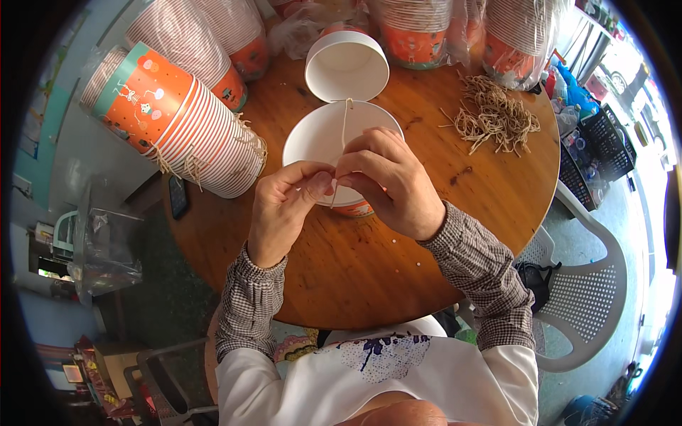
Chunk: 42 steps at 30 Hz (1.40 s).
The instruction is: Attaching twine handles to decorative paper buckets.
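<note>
A round wooden table [490, 181], its varnish worn and marked, filled the middle of the frame. A pale plastic chair [590, 291] with a perforated back stood at its right edge, and beyond it, toward the upper right, two black crates [609, 145] sat on the grey floor [619, 202]. Daylight poured in through a bright opening [645, 85] at the upper right, washing out that side. At the left, a pale wall [91, 145] carried a teal band [61, 135]. The lower left was dimmer, with a dark-framed chair [165, 376] beside a cardboard box [117, 366].
</note>
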{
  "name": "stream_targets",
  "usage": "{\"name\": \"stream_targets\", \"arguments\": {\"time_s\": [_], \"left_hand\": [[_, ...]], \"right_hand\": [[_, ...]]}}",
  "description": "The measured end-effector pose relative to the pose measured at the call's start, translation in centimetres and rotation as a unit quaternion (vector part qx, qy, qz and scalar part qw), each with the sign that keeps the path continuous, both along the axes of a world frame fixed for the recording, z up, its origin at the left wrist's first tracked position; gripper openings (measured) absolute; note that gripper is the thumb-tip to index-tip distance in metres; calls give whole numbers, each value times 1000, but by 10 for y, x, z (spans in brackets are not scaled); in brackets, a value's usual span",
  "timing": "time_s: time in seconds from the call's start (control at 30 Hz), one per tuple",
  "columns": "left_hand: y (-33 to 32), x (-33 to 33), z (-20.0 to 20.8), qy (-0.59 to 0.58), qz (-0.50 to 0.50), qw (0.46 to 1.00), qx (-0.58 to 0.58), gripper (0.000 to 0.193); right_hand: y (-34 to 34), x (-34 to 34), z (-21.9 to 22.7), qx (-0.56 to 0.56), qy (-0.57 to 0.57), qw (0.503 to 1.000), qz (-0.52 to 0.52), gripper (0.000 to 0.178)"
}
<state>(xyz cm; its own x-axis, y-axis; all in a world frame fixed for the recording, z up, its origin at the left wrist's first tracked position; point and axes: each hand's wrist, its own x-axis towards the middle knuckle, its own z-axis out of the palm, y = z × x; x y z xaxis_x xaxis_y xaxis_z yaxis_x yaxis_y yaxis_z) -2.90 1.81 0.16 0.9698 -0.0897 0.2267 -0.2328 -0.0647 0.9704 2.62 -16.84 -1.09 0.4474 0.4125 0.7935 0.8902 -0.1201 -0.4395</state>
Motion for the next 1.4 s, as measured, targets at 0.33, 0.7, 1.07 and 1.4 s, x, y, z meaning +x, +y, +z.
{"name": "stream_targets", "arguments": {"time_s": [0.33, 0.7, 1.07, 1.4], "left_hand": [[-1, -4, -2, -1, -31, 1000, -2, 17], [-5, -6, -9, -83, 75, 991, 77, 9], [-11, -1, -17, -234, 188, 917, 261, 14], [1, -3, -4, -84, 56, 983, 153, 9]], "right_hand": [[7, 2, -6, 45, 228, 968, 90, 10], [3, -9, -10, -20, 207, 978, 16, 10], [7, -14, -12, 27, 155, 988, 2, 8], [8, -8, -11, 9, 90, 996, -18, 13]]}}
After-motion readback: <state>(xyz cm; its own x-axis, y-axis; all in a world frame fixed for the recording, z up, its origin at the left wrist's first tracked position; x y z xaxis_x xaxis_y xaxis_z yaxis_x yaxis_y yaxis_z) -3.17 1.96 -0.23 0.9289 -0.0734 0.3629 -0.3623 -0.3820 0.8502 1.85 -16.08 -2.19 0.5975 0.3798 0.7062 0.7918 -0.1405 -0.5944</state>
